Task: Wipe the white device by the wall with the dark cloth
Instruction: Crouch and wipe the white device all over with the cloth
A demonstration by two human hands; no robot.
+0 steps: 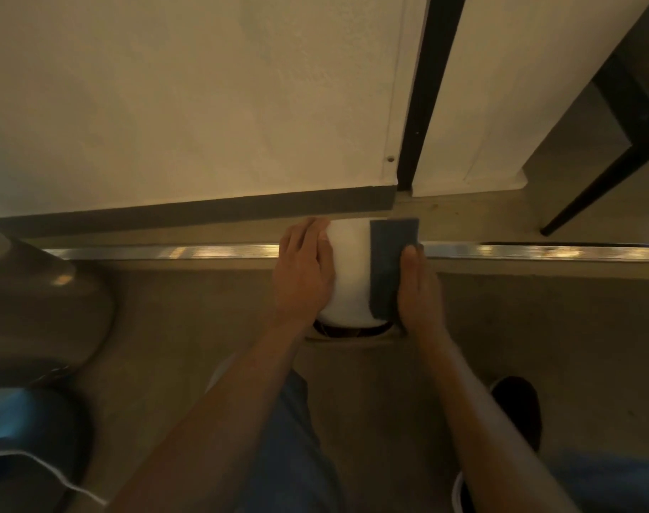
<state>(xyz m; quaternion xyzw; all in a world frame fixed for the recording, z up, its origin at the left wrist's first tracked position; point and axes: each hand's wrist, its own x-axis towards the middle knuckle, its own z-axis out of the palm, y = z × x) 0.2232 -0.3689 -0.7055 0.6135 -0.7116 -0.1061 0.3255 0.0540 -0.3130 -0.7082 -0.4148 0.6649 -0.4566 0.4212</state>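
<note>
A white rounded device [350, 272] stands on the floor against the wall's dark skirting. My left hand [303, 270] lies flat against its left side, fingers straight and pointing toward the wall. A dark blue-grey cloth [389, 264] is draped over the device's right side. My right hand [419, 290] presses the cloth against the device, thumb on top of the cloth, the other fingers hidden behind it. A dark base ring shows under the device's near edge.
A metal floor strip [167, 252] runs left and right past the device. A rounded grey object [38, 309] sits at the left, with a blue item below it. A black vertical door edge [426, 98] and a dark furniture leg [593, 187] stand at the right.
</note>
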